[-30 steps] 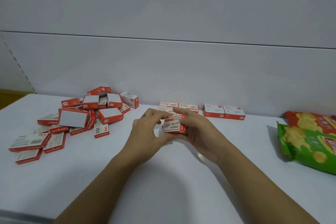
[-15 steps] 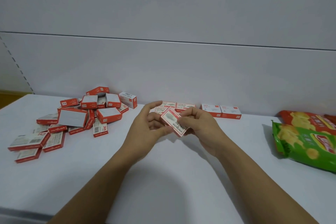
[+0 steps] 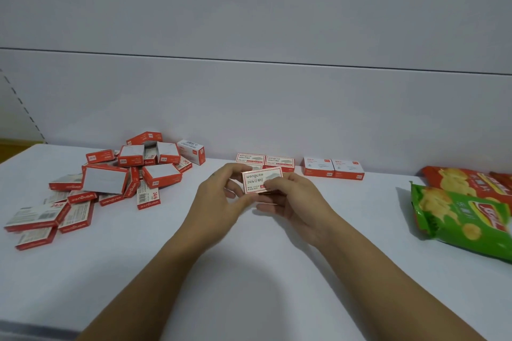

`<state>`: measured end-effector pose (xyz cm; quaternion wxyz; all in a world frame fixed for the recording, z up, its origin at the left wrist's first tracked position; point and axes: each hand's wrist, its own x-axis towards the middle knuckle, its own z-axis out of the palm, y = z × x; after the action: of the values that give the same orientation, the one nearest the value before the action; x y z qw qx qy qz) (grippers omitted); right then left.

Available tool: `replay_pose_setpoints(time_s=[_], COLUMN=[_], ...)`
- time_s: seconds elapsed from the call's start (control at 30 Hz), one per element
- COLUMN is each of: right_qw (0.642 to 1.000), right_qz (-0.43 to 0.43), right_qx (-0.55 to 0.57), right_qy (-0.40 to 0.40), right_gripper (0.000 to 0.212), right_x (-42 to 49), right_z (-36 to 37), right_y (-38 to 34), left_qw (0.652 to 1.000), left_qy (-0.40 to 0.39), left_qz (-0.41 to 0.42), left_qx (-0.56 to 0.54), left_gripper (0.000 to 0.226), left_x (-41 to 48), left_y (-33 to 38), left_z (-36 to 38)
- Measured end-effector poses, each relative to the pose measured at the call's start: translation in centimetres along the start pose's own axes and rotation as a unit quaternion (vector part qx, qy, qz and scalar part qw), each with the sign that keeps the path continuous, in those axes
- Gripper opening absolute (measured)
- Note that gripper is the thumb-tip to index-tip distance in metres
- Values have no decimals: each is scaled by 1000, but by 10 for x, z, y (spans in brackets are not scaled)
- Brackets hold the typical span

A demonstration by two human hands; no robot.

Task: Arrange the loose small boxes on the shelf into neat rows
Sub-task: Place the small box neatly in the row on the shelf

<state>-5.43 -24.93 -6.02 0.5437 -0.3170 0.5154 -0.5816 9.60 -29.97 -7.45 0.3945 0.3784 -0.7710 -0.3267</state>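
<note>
Both hands hold one small red-and-white box (image 3: 259,180) above the white shelf (image 3: 249,271), its printed face turned up toward me. My left hand (image 3: 221,196) pinches its left end and my right hand (image 3: 291,196) pinches its right end. Just behind it, flat boxes (image 3: 264,160) lie side by side near the back wall. Two more boxes (image 3: 332,167) stand in a row to their right. A loose pile of several boxes (image 3: 133,171) is scattered at the left.
Green (image 3: 465,216) and red (image 3: 468,178) chip bags lie at the shelf's right end. The grey back wall (image 3: 249,105) rises right behind the boxes. The shelf's front edge (image 3: 33,327) runs along the bottom left.
The box in my hands has turned from tilted to level, with its printed face now up. Both hands have stayed in about the same spot.
</note>
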Motion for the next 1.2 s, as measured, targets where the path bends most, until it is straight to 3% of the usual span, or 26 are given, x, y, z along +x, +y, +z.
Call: replay_pose_setpoints(time_s=[0.1,0.2,0.27,0.33,0.6,0.77,0.93,1.13,1.2], right_qw=[973,870,798,762,747,742,743,659,648], right_qz=[-103,-266,-329,-343,-256,-201,-174,-217,-204], right_qx=[-200,-410,-500,-543,-606,-625,-628,-710,-728], right_qy=[61,65,66,80,98,138,149,120,91], right_gripper=[29,50,44,39,34,30,28,30,33], right_x=[1,2,6,7,14,22,31,26,25], right_z=[-1,-5,-9,-12,-24,-35,-40,-29,-26], right_y=[1,5,9,7,-1,-4,5,11,15], left_qw=[1000,1000,1000,1000,991,965,948,940,936], left_qy=[8,-3,-9,-13,-32,-37,-32,-54,-62], left_qz=[-19,-24,-23,-21,-38,-25,-25,-33,-33], left_qx=[-3,2,5,14,121,257,315,335,345], left_gripper=[41,41,39,39,59,48,45,47,48], left_x=[4,5,5,6,6,8,10,10,10], left_y=[-2,-5,-6,-7,-16,-18,-18,-17,-16], left_z=[-5,-6,-6,-6,0,-3,-2,-3,-3])
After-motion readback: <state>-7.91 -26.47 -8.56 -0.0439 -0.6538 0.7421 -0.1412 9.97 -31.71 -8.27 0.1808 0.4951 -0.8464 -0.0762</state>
